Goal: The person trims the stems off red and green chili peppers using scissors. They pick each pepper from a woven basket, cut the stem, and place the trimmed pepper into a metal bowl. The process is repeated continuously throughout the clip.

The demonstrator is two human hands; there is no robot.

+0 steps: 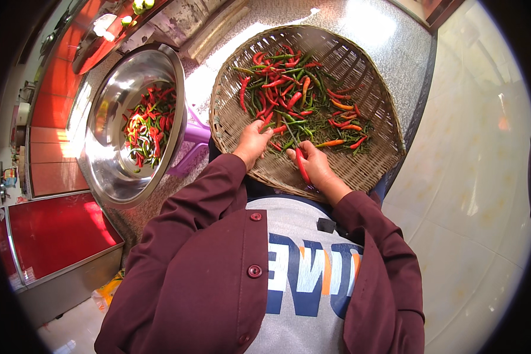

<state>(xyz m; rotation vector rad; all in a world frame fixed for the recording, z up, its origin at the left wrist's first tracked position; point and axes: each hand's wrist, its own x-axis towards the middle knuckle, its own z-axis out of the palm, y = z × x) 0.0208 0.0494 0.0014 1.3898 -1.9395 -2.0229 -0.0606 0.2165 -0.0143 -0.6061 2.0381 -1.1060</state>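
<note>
A shallow woven bamboo basket (336, 170) lies before me with red, green and orange chili peppers (294, 98) heaped in it and cut green stems (321, 121) scattered among them. Over its near left part, my left hand (253, 142) holds chili peppers (269, 125) between thumb and fingers. Just to the right, my right hand (313, 163) grips the red handles of a pair of scissors (302, 166). The scissor blades point up and left, close beside the peppers at my left fingertips. Whether the blades touch a pepper I cannot tell.
At the left, a large stainless steel basin (108, 170) holds more red and green chili peppers (149, 126). A purple plastic stool (197, 132) stands between basin and basket. A red cabinet (64, 234) is at the lower left, with a tiled wall (473, 186) or panel at the right.
</note>
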